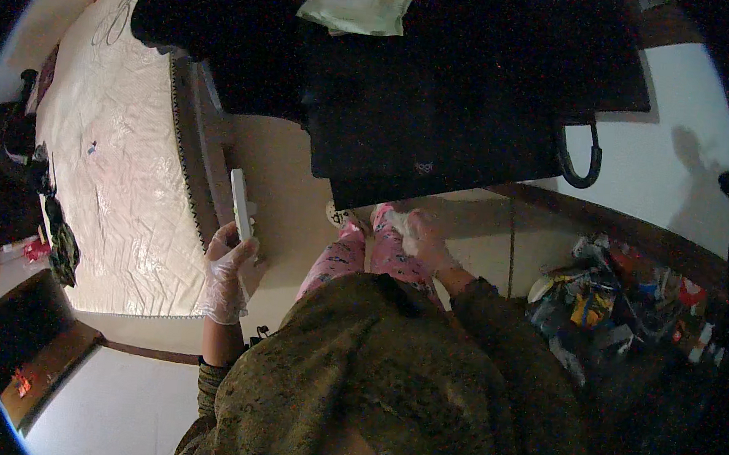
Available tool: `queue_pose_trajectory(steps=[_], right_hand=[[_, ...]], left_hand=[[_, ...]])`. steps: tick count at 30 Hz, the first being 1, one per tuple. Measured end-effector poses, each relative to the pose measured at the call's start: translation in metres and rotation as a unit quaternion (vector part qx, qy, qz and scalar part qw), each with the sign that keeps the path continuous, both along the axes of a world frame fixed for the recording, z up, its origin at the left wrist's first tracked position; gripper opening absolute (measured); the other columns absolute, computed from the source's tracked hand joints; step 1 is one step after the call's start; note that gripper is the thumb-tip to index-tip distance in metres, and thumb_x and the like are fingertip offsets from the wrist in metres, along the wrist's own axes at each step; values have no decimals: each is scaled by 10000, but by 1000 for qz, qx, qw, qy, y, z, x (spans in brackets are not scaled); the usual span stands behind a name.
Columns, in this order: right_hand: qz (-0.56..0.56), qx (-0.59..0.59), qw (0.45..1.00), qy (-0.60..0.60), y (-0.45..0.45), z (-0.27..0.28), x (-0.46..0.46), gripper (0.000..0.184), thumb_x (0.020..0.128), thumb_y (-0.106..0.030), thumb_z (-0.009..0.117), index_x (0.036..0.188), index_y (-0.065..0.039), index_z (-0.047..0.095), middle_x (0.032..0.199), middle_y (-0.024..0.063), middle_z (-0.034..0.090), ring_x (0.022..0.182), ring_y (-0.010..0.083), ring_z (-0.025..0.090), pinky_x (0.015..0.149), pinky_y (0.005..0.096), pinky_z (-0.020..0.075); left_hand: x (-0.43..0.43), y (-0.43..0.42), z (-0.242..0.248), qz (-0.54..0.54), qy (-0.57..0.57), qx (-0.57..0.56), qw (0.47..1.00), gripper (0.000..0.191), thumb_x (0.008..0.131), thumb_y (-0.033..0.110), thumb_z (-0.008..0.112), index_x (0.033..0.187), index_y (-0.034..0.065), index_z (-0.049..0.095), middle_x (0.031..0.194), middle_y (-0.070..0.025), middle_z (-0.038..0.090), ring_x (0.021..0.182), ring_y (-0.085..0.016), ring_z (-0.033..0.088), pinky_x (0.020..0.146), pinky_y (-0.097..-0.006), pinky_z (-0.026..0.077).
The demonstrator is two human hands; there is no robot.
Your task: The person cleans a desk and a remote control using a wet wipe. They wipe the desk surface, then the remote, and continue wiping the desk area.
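My left hand, in a clear disposable glove, grips a slim white object that stands up from my fingers; its exact kind cannot be told. The bed with a shiny quilted cover lies just left of that hand. My right hand, gloved too, is blurred in front of my pink patterned trousers. Something whitish, perhaps a wipe or loose glove film, shows at its fingers. Ahead of me, a black-covered desk bears a pale green wipes packet near the top of the view.
Plastic bags and mixed litter are heaped on the floor at the right, by the wall. A black curved handle hangs at the desk's right edge. Dark clothing hangs over the bed's far left side. A cable lies on the bed.
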State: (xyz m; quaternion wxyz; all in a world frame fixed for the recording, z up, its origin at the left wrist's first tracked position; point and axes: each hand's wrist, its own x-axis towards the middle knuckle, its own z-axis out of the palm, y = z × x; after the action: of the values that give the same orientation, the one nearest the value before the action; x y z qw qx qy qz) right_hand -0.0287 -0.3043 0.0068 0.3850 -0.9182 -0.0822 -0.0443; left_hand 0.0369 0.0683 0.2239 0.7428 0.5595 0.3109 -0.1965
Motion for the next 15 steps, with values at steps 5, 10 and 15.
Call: queue_pose_trajectory(steps=[5, 10, 15], right_hand=[[-180, 268, 909, 265, -10, 38, 7, 397, 979, -240, 569, 1363, -141, 549, 1223, 141, 628, 993, 289, 588, 874, 387, 492], [-166, -113, 979, -43, -35, 48, 50, 310, 1018, -274, 521, 1287, -148, 611, 1142, 154, 668, 932, 308, 622, 821, 422, 512], [14, -112, 953, 282, 72, 30, 68, 386, 874, -67, 585, 1257, -114, 616, 1117, 150, 661, 1076, 351, 587, 938, 453, 482]], left_hand=[[-6, 10, 0, 16, -5, 2, 1000, 537, 842, 128, 790, 1300, 35, 525, 984, -18, 550, 875, -133, 525, 756, -359, 485], [-15, 23, -8, 13, -2, 8, 1000, 557, 839, 145, 790, 1307, 7, 521, 1001, -27, 562, 884, -140, 541, 765, -347, 495], [-24, 34, -10, 17, -5, 39, 999, 532, 855, 154, 761, 1307, -9, 534, 1040, -37, 583, 926, -147, 557, 786, -332, 489]])
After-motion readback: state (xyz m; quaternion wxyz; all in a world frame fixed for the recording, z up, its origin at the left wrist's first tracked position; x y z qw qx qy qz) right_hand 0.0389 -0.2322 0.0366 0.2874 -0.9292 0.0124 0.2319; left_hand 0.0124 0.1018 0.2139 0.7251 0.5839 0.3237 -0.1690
